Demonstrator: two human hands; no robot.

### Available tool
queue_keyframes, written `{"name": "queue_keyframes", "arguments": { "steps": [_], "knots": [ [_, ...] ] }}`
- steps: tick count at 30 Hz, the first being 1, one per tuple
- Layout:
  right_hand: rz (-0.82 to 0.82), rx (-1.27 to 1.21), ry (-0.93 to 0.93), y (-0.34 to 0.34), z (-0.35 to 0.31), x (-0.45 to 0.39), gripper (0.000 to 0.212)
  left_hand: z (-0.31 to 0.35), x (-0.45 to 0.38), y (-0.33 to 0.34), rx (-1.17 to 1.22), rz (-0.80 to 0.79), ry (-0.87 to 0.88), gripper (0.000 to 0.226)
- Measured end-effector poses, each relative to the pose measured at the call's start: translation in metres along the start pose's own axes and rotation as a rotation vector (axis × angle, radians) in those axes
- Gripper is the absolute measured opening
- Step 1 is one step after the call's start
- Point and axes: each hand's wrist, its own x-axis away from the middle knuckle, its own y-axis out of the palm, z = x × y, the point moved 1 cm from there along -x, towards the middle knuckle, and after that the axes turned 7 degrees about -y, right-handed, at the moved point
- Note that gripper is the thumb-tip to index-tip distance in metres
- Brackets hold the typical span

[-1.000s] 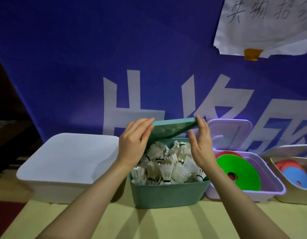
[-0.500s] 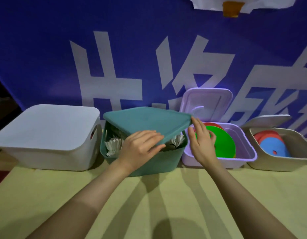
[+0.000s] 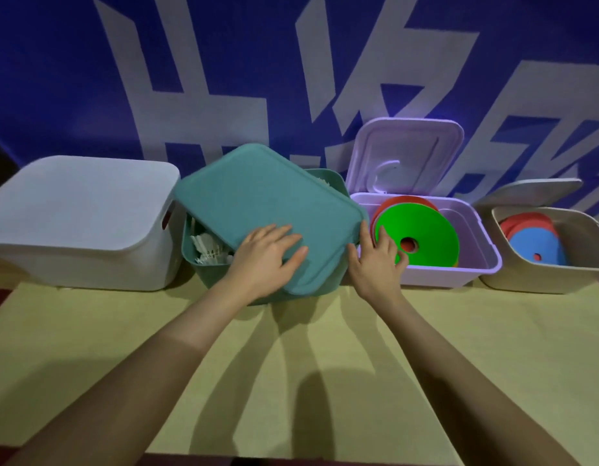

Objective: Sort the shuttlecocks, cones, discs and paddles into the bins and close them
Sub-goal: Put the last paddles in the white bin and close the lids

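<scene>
Far left on the surface [image 3: 325, 331] sits a white bin [image 3: 83, 227] with its lid seated flat, so by the look of it that one is finished. Just beside it stands the teal bin [image 3: 224, 274], and its lid [image 3: 264, 210] lies askew on top: the far right corner rides above the rim, the near edge overhangs the front wall, and the left side is uncovered. Through that gap the shuttlecocks [image 3: 209, 250] show, packed inside. The lid sits crooked probably because it is only being lowered into place and has not been squared with the rim.

The left hand [image 3: 268, 255] lies palm down on the near part of the lid, fingers [image 3: 291, 252] straight and slightly spread, pressing rather than gripping, with the forearm reaching in from the lower left. The right hand [image 3: 375, 257] stands at the lid's right edge, fingers straight and apart, seemingly steadying or nudging that edge; its fingertips overlap the purple bin's rim. I cannot tell whether the thumb hooks under the lid.

The purple bin [image 3: 473, 267] is open, its hinged lid [image 3: 405, 156] upright against the blue banner [image 3: 56, 79], with a green disc [image 3: 422, 230] leaning on red ones. Far right, a beige bin [image 3: 540, 277] holds blue and red discs [image 3: 533, 243], its lid [image 3: 530, 191] propped behind. Both remain to be closed.
</scene>
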Motion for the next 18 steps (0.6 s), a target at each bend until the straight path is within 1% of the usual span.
{"name": "queue_keyframes", "arguments": {
  "steps": [2,4,6,8,10,13,14,16,18],
  "knots": [
    [0.065,0.02,-0.011,0.0,-0.007,-0.002,0.049,-0.017,-0.013,-0.008,-0.074,0.002,-0.073,0.063],
    [0.119,0.009,0.017,0.003,-0.02,-0.002,0.047,-0.037,-0.026,-0.016,-0.123,-0.004,-0.154,0.06],
    [0.112,0.025,0.081,0.007,-0.034,-0.006,0.055,-0.057,-0.041,-0.022,-0.153,-0.013,-0.206,0.061],
    [0.076,0.103,0.122,0.012,-0.045,-0.012,0.059,-0.076,-0.055,-0.026,-0.181,-0.041,-0.237,0.064],
    [0.061,0.167,0.148,0.014,-0.053,-0.02,0.051,-0.095,-0.071,-0.028,-0.197,-0.07,-0.269,0.067],
    [0.08,0.197,0.201,0.017,-0.063,-0.034,0.03,-0.121,-0.09,-0.032,-0.209,-0.106,-0.307,0.07],
    [0.085,0.197,0.218,0.018,-0.066,-0.037,0.028,-0.13,-0.095,-0.033,-0.21,-0.119,-0.319,0.071],
    [0.09,0.183,0.229,0.022,-0.071,-0.041,0.031,-0.144,-0.102,-0.033,-0.206,-0.144,-0.334,0.073],
    [0.08,0.149,0.203,0.026,-0.074,-0.041,0.046,-0.152,-0.105,-0.032,-0.186,-0.147,-0.32,0.073]
  ]
}}
